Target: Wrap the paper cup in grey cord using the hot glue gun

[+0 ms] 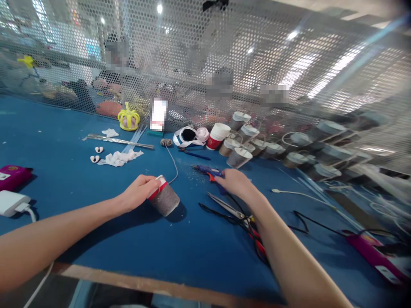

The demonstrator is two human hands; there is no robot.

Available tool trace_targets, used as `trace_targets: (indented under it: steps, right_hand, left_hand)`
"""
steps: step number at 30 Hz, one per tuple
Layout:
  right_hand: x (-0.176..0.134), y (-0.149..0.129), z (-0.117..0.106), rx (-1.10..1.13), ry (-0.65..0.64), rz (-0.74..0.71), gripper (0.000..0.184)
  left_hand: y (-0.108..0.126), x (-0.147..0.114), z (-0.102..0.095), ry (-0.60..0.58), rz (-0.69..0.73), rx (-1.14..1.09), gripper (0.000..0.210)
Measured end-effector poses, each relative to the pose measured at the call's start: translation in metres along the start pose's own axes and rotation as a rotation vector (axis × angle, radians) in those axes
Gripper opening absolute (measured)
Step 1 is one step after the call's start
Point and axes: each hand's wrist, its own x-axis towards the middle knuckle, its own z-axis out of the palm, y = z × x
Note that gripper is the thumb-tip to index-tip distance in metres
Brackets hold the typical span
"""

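Observation:
My left hand (143, 191) is closed on a paper cup (165, 197), tilted on its side just over the blue table. Grey-brown cord is wound round most of the cup, leaving a red and white band near my fingers. A strand of cord (176, 167) runs from the cup to a small ball of cord (166, 142) behind it. In my right hand (236, 182) is a blue glue gun (207, 170) with an orange trigger, its nozzle pointing left. Scissors (229, 207) with red handles lie below it, partly under a black cable and my forearm.
Several cord-wrapped cups (239, 157) stand at the back right, beside stacked paper cups (217, 136). A perforated metal screen (192, 55) closes off the back. Purple power strips (374, 256) lie at both sides. Metal rods (120, 140), tissue (120, 158) and a phone (158, 114) are at the back left.

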Motion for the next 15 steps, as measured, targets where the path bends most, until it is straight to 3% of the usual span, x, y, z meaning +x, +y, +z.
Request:
trace_targets:
  steps: [3,6,11,15]
  right_hand:
    - [0.007,0.008,0.020,-0.004,-0.044,0.060,0.029]
    - [0.009,0.007,0.026,0.061,-0.015,0.114,0.031]
    - [-0.006,0.002,0.004,0.296,0.097,0.094,0.040]
    - [-0.040,-0.009,-0.014,0.555,0.008,-0.051,0.023]
  left_hand:
    - [-0.005,0.001,0.002,-0.016,-0.009,0.013,0.035]
    - [-0.005,0.000,0.002,-0.032,-0.001,0.036,0.035]
    - [-0.002,-0.003,-0.001,-0.041,0.089,0.117,0.038]
    - [-0.004,-0.004,-0.004,-0.040,0.209,0.268,0.039]
